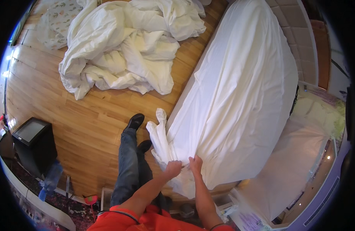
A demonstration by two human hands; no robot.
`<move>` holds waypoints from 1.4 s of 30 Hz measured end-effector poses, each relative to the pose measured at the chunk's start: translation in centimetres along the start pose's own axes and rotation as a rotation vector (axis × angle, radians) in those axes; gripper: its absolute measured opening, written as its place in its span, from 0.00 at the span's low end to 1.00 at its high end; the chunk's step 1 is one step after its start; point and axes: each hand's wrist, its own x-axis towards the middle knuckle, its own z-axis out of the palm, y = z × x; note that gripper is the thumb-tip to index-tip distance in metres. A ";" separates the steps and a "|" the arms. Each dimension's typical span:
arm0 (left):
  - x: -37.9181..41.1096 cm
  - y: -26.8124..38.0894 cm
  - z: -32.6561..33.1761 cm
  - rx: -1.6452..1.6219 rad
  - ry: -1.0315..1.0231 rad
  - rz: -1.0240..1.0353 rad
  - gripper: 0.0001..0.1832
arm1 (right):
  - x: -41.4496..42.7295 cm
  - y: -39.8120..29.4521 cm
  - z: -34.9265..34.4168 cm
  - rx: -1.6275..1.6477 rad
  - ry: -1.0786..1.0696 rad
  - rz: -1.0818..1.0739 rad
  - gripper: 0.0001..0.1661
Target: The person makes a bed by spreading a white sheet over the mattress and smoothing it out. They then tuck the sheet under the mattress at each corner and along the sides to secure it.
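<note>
A white sheet (235, 95) is draped lengthwise over a bed with a padded headboard (295, 37). At its near end, my left hand (174, 169) grips a gathered fold of the cloth. My right hand (196, 164) holds the same sheet just to the right, its fingers closed on the fabric. Between my hands the cloth is bunched and pulled into creases that run up the bed. A loose corner of the sheet hangs toward the floor on the left. The underside of the cloth near my fingers is hidden.
A heap of white bedding (122, 49) lies on the wooden floor (88, 121), beside a cactus-print cloth (60, 21). At lower left stand a black cabinet (36, 144) and a blue water bottle (51, 177). A red dustpan (91, 199) lies near my feet. Translucent sheeting (284, 161) spreads at right.
</note>
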 end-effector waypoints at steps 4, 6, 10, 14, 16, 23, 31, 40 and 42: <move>-2.4 1.1 1.1 0.067 0.190 0.169 0.06 | 0.6 3.1 0.8 -0.038 0.033 0.000 0.16; -3.1 1.1 0.6 0.049 0.232 0.217 0.07 | 0.8 4.0 1.5 -0.080 0.061 -0.017 0.16; -3.7 0.7 0.7 -0.042 0.169 0.143 0.08 | 0.4 4.1 2.6 -0.107 0.098 -0.028 0.15; -3.5 -0.1 1.1 -0.166 0.097 0.078 0.06 | -0.5 2.4 2.2 -0.052 -0.011 0.024 0.20; -4.1 -0.9 3.4 -0.236 0.206 0.157 0.05 | -1.9 2.4 1.7 0.021 -0.059 -0.059 0.21; -5.1 -1.2 4.0 -0.265 0.228 0.055 0.05 | -6.6 6.7 3.6 0.023 -0.011 -0.354 0.31; -5.1 -1.0 7.1 -0.176 0.468 0.080 0.03 | -9.3 8.0 3.3 -0.066 0.153 -0.368 0.24; -4.0 5.1 9.2 -0.096 0.490 0.127 0.04 | -14.3 19.1 3.9 0.130 0.209 -0.269 0.17; -3.8 6.3 9.3 -0.029 0.447 0.127 0.05 | -14.5 19.3 4.5 0.340 0.227 -0.248 0.17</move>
